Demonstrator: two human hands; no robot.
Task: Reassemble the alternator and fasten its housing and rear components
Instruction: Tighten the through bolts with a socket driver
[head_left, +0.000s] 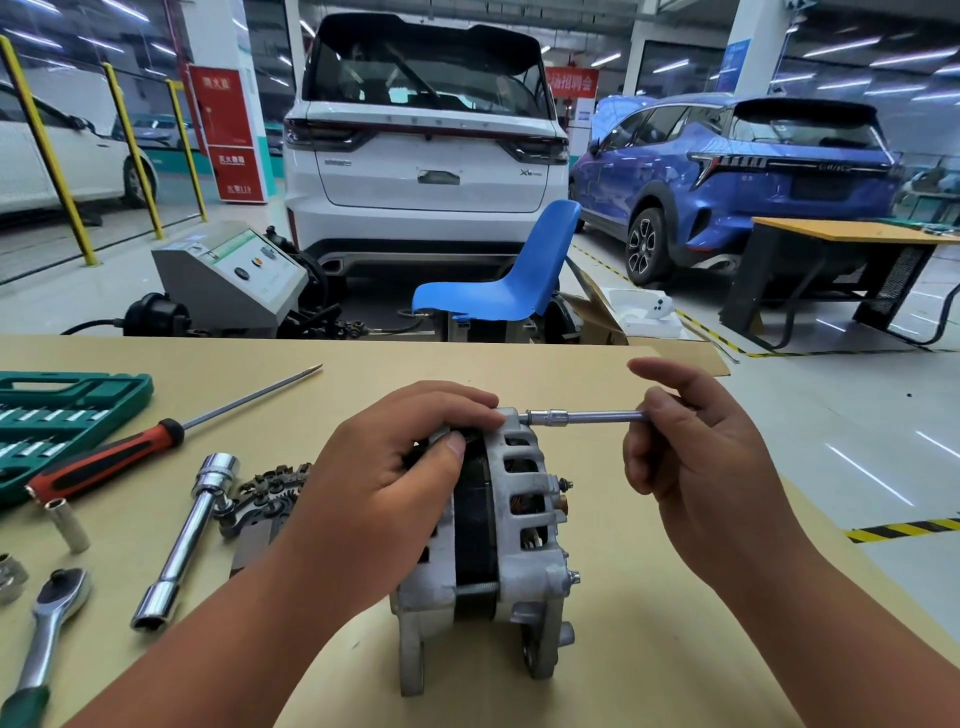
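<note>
Alternator (519, 499) — ribbed grey cast metal, L hand (384, 478) grips top; R hand (696, 467) pinches chrome socket extension (597, 417).

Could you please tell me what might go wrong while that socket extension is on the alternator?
The right hand only pinches the end of the extension bar, so the socket could tilt and slip off. The alternator stands on its narrow mounting lugs, steadied by the left hand alone; it might tip.
</note>
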